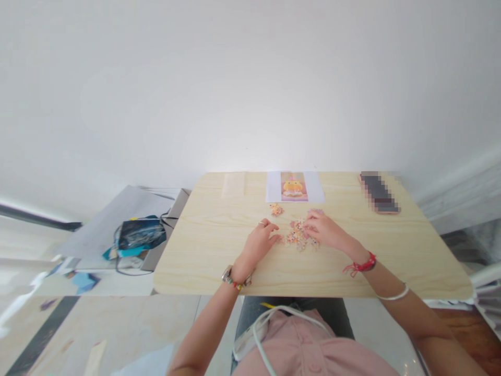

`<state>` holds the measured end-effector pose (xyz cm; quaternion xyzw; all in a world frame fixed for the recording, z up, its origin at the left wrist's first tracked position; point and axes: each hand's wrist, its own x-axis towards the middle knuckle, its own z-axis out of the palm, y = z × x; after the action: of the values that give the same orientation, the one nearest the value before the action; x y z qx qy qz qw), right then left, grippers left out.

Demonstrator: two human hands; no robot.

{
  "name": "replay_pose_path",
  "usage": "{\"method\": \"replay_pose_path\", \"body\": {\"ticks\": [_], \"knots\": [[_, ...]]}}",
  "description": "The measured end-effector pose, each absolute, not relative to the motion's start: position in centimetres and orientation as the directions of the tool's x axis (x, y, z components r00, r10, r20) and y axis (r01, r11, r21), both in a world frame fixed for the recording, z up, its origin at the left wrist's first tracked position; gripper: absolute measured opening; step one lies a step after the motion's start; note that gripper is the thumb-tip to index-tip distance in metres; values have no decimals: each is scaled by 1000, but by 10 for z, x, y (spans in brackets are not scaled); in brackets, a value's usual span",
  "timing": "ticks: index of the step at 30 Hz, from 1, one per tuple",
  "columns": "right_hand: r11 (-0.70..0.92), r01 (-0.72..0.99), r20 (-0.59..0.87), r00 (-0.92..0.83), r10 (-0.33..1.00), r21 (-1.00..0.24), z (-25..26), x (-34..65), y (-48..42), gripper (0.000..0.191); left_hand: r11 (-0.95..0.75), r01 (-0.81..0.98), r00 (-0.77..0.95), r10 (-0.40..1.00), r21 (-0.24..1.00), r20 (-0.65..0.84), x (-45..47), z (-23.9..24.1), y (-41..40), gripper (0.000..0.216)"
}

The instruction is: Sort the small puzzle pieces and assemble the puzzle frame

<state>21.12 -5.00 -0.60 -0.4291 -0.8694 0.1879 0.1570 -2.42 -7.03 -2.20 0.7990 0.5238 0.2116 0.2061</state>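
A loose heap of small, mixed-colour pieces [299, 237], like jigsaw puzzle pieces, lies on the pale wooden table [203, 250] between my hands. My left hand [259, 243] is at the heap's left side, thumb and fingers apart, its fingertips close to a few pinkish pieces. Over the right side of the heap, my right hand [327, 231] has its fingers bent together at the pieces; whatever is between them is too small to tell. A smaller orange-yellow cluster of pieces [276, 210] sits beyond the heap. Purplish pieces [315, 211] show just behind my right fingers.
A white sheet with a printed yellow figure [294, 187] lies at the table's back edge by the wall. A clear flat sheet [234, 185] is left of it, a phone [379, 192] at the back right. Left of the table, a dark bag [141, 233] rests on a box.
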Motion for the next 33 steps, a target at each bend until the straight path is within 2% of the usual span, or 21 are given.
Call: {"method": "replay_pose_path", "body": {"ticks": [9,14,20,25,28,30,33], "knots": [[484,807,118,-473,873,-338,-16,181,-70,15,-391,777,408,910,493,79,6,-22,-68,18],[445,828,104,-437,893,-342,-19,177,-71,11,-428,762,455,888,487,68,10,-22,-62,28],[443,841,138,-421,896,-310,-17,179,-75,10,-471,741,506,860,478,64,9,-20,-60,23],[426,860,165,-394,904,-282,-19,178,-82,10,-522,706,548,831,479,97,7,-25,-57,36],[413,873,136,-390,911,-259,-21,177,-83,8,-520,712,546,833,472,95,7,-22,-56,36],[412,866,132,-390,911,-283,-22,178,-82,10,-524,710,549,830,469,97,8,-20,-56,35],[397,820,155,-366,918,-412,-22,181,-80,15,-531,692,553,825,490,113,9,-17,-56,35]]}}
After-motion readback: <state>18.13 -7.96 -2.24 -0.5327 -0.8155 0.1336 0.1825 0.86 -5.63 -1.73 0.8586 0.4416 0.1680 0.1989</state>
